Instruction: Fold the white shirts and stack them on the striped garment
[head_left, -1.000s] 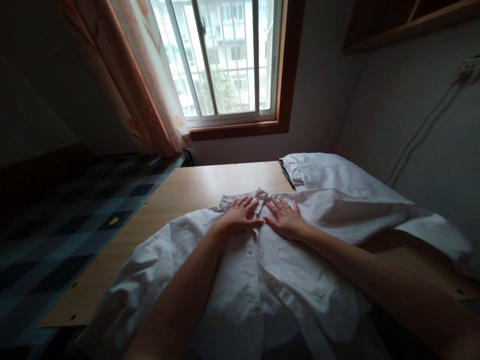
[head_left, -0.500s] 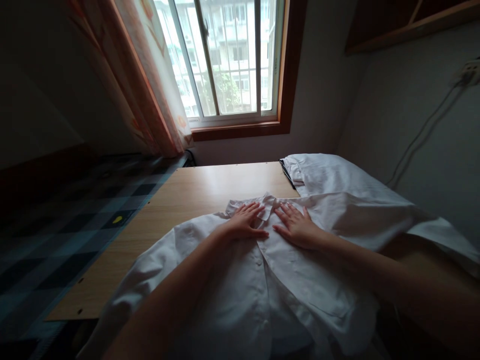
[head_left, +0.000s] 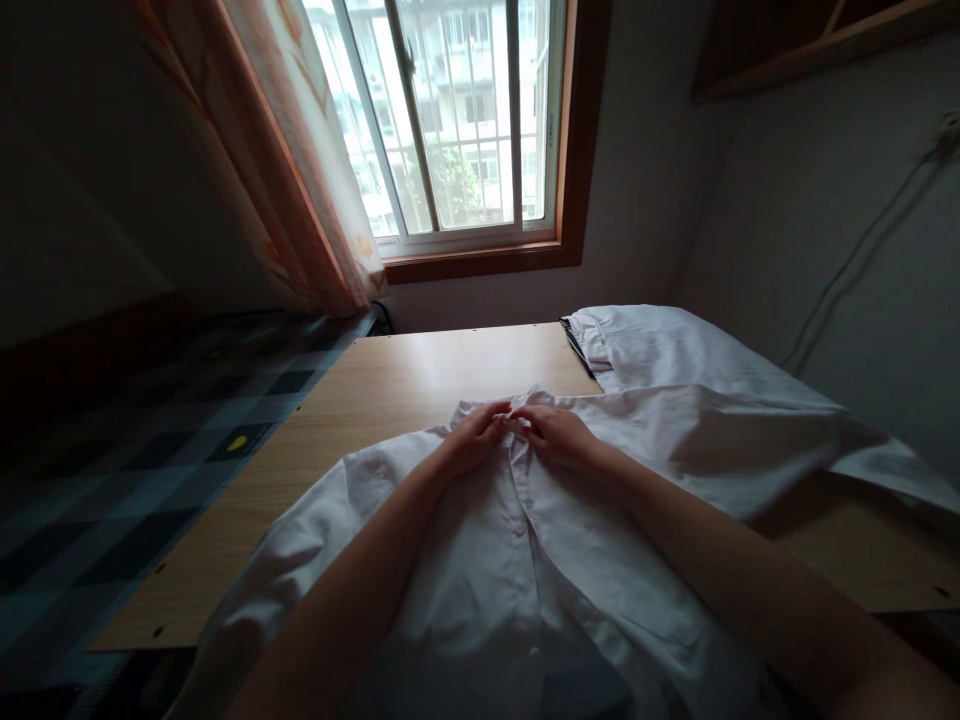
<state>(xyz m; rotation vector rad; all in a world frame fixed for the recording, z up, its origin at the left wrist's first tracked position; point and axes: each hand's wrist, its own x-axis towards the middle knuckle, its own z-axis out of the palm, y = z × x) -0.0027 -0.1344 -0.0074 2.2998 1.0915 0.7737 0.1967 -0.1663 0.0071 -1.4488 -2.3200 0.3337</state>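
Observation:
A white button-up shirt (head_left: 480,560) lies spread front side up, its collar at the far end and its sleeves out to both sides. The front is closed along the upper placket and parts lower down. My left hand (head_left: 478,435) has its fingers closed on the cloth just below the collar. Facing it, my right hand (head_left: 559,435) pinches the other side of the same spot, fingertips almost meeting the left ones. Whatever button or edge lies between the fingertips is too small to make out.
The shirt rests on a light wooden board (head_left: 420,365). More white cloth (head_left: 660,345) is heaped at the back right. On the left is a dark checked cloth surface (head_left: 150,450). A window (head_left: 457,120) with an orange curtain (head_left: 292,200) is behind; a cable (head_left: 847,270) hangs along the right wall.
Both hands lay flat with fingers spread on the shirt's upper front. Now they have come together below the collar, fingers curled and gripping the cloth.

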